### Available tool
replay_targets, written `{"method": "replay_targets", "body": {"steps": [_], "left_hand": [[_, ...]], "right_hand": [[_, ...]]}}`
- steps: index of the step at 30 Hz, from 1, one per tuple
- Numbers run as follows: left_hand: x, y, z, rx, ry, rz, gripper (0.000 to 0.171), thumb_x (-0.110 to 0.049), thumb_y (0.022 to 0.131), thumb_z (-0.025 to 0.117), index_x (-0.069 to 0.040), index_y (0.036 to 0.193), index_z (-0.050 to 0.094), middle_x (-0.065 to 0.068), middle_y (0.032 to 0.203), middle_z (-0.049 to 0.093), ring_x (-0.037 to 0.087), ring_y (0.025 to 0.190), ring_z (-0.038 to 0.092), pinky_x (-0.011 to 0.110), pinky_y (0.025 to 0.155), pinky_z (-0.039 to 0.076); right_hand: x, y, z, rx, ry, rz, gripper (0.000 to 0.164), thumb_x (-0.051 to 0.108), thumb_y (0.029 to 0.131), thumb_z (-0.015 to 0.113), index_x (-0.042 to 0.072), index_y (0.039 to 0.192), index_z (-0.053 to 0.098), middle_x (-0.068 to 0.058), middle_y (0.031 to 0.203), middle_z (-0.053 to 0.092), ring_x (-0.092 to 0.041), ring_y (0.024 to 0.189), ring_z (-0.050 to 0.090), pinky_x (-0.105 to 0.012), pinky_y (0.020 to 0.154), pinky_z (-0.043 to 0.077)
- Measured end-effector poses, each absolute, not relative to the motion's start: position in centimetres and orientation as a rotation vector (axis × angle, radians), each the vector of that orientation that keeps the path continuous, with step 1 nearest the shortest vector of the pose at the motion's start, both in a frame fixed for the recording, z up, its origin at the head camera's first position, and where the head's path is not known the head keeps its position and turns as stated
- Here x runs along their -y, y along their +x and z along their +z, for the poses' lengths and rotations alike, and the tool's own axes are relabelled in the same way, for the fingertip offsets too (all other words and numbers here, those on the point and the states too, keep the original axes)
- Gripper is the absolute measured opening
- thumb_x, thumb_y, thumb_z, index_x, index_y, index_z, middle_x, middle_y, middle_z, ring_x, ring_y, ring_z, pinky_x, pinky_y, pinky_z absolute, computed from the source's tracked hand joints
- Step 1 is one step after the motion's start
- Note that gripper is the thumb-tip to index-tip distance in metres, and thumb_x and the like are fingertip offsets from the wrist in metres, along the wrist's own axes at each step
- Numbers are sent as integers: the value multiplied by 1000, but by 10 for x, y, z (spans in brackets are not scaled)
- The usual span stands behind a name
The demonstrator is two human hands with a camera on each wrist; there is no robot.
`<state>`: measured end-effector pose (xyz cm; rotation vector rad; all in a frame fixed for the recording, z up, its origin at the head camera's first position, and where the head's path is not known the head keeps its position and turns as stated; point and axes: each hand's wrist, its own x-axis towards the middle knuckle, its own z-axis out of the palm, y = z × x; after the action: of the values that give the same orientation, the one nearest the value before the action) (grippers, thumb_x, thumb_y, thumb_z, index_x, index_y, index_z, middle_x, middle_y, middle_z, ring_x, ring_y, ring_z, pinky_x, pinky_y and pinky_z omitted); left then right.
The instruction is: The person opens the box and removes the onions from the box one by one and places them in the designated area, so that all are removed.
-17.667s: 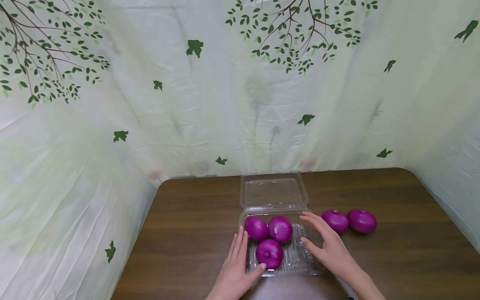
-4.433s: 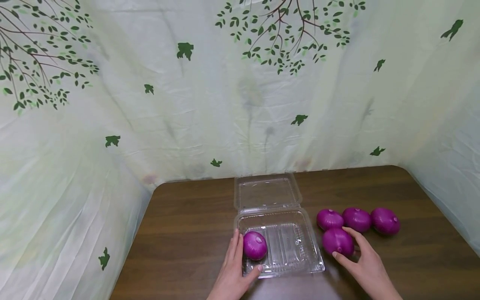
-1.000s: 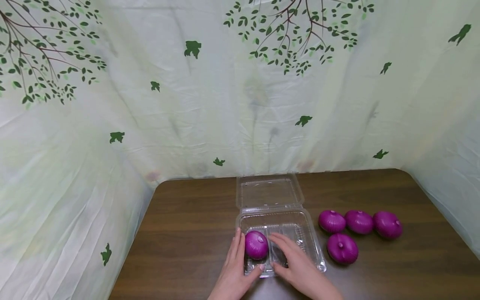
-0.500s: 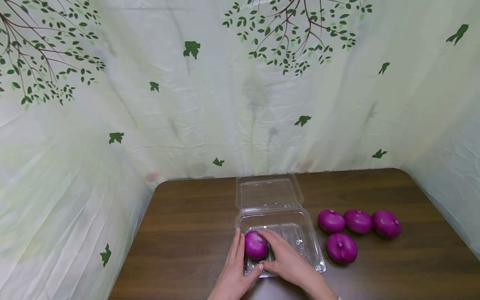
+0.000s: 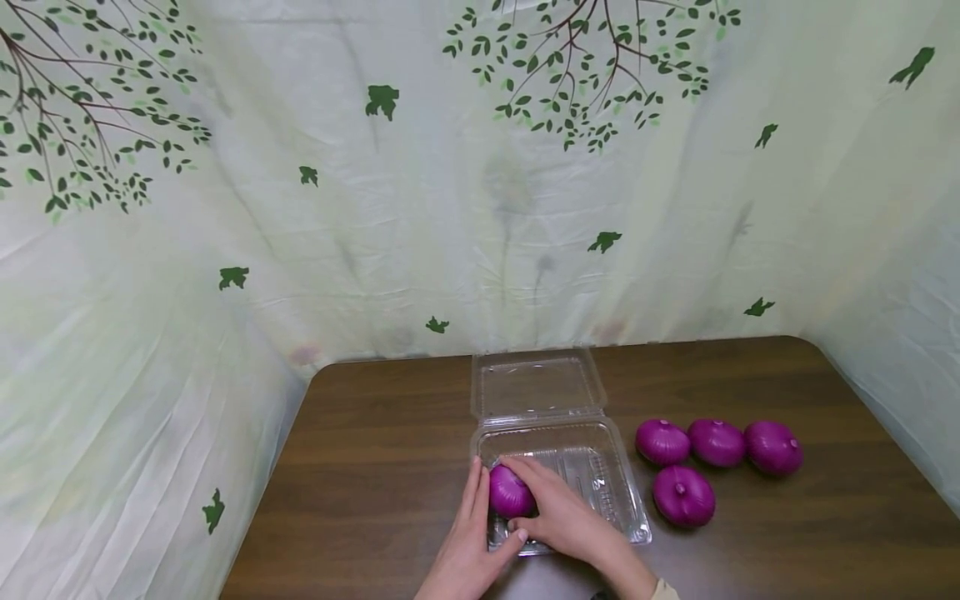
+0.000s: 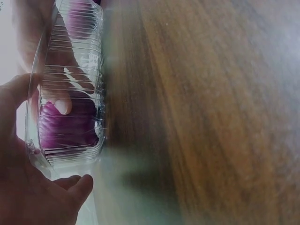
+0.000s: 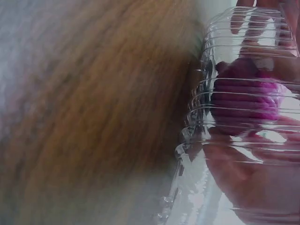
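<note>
In the head view a red onion (image 5: 511, 493) sits in the left part of a clear plastic clamshell container (image 5: 628, 500), whose lid (image 5: 538, 385) lies folded back. My right hand (image 5: 566, 518) reaches into the container and grips this onion, thumb at the near side and fingers over the far side. My left hand (image 5: 467, 535) holds the container's near left corner, fingers along the left wall and thumb over the front rim. Through the clear wall, the left wrist view shows the onion (image 6: 70, 124) with a right fingertip against it. The right wrist view shows the onion (image 7: 243, 96) too.
Several more red onions lie on the brown wooden table (image 5: 390, 467) right of the container: a back row with one onion (image 5: 717, 442) in its middle, and another onion (image 5: 684, 497) in front. A pale leaf-printed cloth (image 5: 450, 208) hangs behind the table.
Over the last second my right hand has moved left within the container and closed round the onion. Earlier, the container held several onions; more now lie on the right. My left hand stays put.
</note>
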<state>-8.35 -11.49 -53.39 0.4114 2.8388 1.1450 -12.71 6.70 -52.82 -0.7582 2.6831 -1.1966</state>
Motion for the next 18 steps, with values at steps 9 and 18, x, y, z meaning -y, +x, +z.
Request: {"method": "replay_targets", "body": {"steps": [9, 18], "left_hand": [[116, -84, -533, -2796, 368, 1137, 100, -63, 89, 59, -1, 156, 17, 2, 165, -3, 33, 143, 25, 57, 105, 36], [115, -82, -532, -2799, 375, 1155, 99, -58, 89, 62, 0, 156, 17, 3, 165, -2, 34, 145, 21, 56, 107, 33]], "right_hand": [[-68, -128, -528, -2656, -687, -1312, 76, 16, 74, 82, 16, 142, 47, -2, 128, 54, -21, 112, 57, -44, 89, 51], [-69, -126, -526, -2694, -419, -1439, 77, 28, 71, 84, 12, 137, 48, -6, 121, 55, -20, 101, 60, -36, 79, 54]]}}
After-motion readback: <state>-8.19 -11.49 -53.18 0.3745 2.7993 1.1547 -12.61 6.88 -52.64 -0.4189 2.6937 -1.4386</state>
